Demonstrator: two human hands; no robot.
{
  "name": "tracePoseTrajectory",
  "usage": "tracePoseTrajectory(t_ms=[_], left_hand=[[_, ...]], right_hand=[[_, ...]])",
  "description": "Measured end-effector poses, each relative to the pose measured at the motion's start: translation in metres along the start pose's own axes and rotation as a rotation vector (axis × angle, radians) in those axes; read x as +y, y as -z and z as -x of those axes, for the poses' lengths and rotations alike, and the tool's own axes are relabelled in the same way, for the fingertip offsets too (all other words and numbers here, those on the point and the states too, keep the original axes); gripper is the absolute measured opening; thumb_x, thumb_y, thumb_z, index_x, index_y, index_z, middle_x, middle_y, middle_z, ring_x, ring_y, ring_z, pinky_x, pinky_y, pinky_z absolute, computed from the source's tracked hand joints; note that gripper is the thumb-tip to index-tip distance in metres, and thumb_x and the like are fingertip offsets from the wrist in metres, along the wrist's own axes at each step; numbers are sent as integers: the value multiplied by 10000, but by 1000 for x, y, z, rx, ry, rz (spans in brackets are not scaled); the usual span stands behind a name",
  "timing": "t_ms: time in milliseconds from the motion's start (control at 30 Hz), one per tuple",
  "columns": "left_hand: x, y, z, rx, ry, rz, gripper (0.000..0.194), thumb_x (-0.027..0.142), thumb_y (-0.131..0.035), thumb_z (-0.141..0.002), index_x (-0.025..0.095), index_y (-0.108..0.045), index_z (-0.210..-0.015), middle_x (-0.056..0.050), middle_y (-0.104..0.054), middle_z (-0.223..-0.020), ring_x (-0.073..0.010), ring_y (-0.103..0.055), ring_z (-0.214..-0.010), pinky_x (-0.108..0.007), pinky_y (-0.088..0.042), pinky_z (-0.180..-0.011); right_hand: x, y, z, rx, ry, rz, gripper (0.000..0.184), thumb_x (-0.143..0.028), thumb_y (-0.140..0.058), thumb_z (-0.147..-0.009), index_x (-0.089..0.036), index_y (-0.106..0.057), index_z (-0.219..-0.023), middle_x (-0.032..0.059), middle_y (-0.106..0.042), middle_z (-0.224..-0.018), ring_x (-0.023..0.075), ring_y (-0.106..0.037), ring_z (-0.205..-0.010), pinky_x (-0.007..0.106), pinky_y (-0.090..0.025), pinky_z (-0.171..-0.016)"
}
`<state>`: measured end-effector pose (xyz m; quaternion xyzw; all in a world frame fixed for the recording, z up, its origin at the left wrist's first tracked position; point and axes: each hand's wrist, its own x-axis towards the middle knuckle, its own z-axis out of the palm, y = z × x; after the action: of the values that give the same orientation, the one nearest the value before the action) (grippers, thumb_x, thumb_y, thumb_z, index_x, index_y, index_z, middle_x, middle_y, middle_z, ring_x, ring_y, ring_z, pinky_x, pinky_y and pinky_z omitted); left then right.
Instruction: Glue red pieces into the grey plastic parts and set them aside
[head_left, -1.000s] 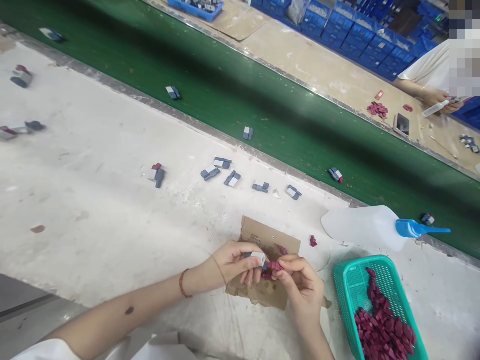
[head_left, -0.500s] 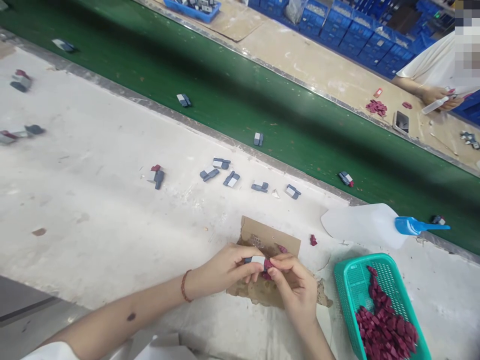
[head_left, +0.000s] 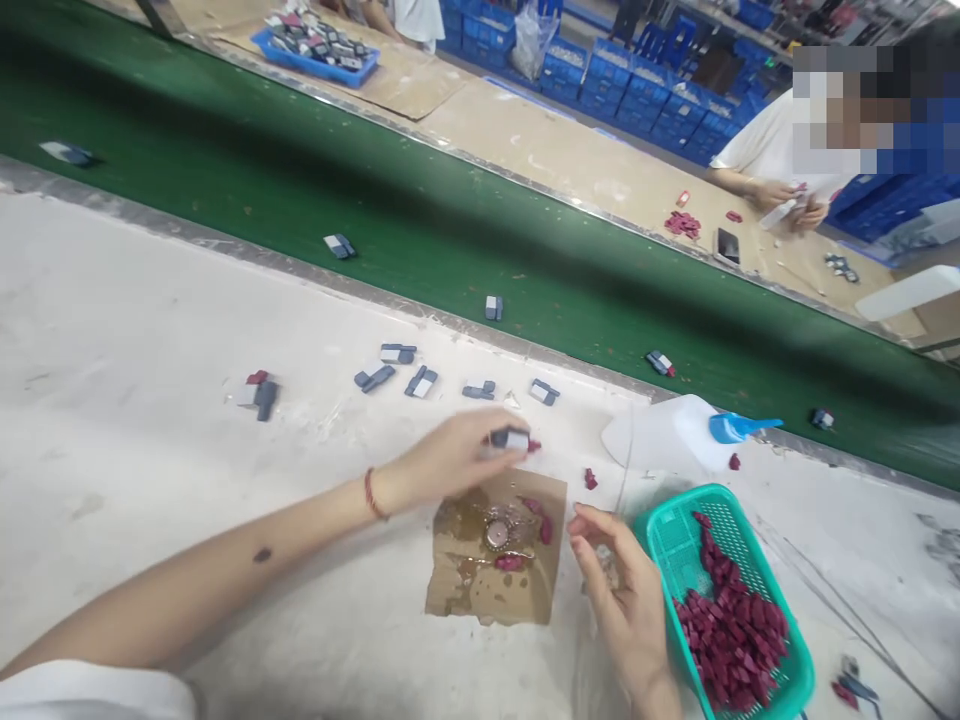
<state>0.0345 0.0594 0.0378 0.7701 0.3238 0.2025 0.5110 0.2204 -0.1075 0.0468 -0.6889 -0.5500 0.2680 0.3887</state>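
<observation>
My left hand point(head_left: 469, 450) holds a small dark-grey and white plastic part point(head_left: 516, 438) with a maroon piece at its right end, above the far edge of a stained cardboard sheet point(head_left: 457, 595). Some of the part is covered by the fingers. To the right of the cardboard, my right hand point(head_left: 622, 590) is empty, thumb and fingers apart. On the wet cardboard lie a round metal cap-like disc point(head_left: 497, 534) and a few maroon pieces point(head_left: 510, 563). A green basket point(head_left: 656, 540) of many maroon pieces point(head_left: 731, 640) stands beside my right hand.
Several grey-white parts point(head_left: 421, 381) lie on the white table near a green conveyor belt point(head_left: 420, 250) carrying more. A translucent bottle with blue nozzle point(head_left: 667, 435) lies behind the basket. Across the belt, a co-worker's hands point(head_left: 795, 210) hold a small bottle; a blue tray point(head_left: 322, 65) holds parts.
My left hand has moved away from me with the part, off the cardboard's middle. My right hand has let go of it and moved right, opening. The view has shifted.
</observation>
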Motion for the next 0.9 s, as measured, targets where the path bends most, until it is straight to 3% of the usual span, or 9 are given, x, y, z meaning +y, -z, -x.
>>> tracePoseTrajectory(t_ms=[200,300,433,633,800,900], left_hand=[[-22,23,-109,206,-75,-395,287,270,-542,-870,149,-643,-1110,-115,-690,-1153,-290,-612,-1075,-393,-459,-954],[-33,24,-140,247,-70,-565,324,241,-474,-908,130,-603,-1185,-145,-655,-1198,-314,-553,-1160,-432,-418,-1004],[-46,24,-143,287,-11,-648,411,222,-529,-867,90,-557,-1254,-204,-570,-1277,-386,-426,-1272,-517,-332,-1067],[-47,31,-130,261,111,-766,392,221,-468,-891,113,-580,-1251,-212,-556,-1180,-391,-528,-1124,-489,-450,-926],[-39,33,-127,232,104,-681,347,146,-471,-836,157,-639,-1139,-140,-617,-1047,-297,-633,-933,-398,-504,-823],[-29,32,-112,318,85,-321,328,208,-492,-846,167,-611,-1148,-92,-655,-993,-227,-648,-833,-363,-514,-804]], right_hand=[[41,75,40,290,-110,450,205,-329,-525,-918,-229,-702,-943,87,-715,-945,260,-653,-894,380,-519,-779],[66,103,56,230,-168,693,245,-335,-499,-871,-228,-713,-921,92,-715,-921,290,-630,-853,449,-495,-784],[86,113,64,109,-168,834,253,-265,-486,-840,-215,-727,-896,105,-700,-900,290,-616,-800,459,-484,-761],[89,105,57,75,-168,871,182,-261,-530,-816,-249,-700,-752,83,-674,-785,285,-613,-746,433,-473,-714],[77,109,50,93,-255,629,243,-383,-527,-845,-249,-663,-695,65,-692,-729,276,-655,-712,398,-502,-650],[62,109,44,144,-368,320,308,-516,-610,-815,-223,-701,-792,65,-725,-723,245,-666,-634,346,-525,-573]])
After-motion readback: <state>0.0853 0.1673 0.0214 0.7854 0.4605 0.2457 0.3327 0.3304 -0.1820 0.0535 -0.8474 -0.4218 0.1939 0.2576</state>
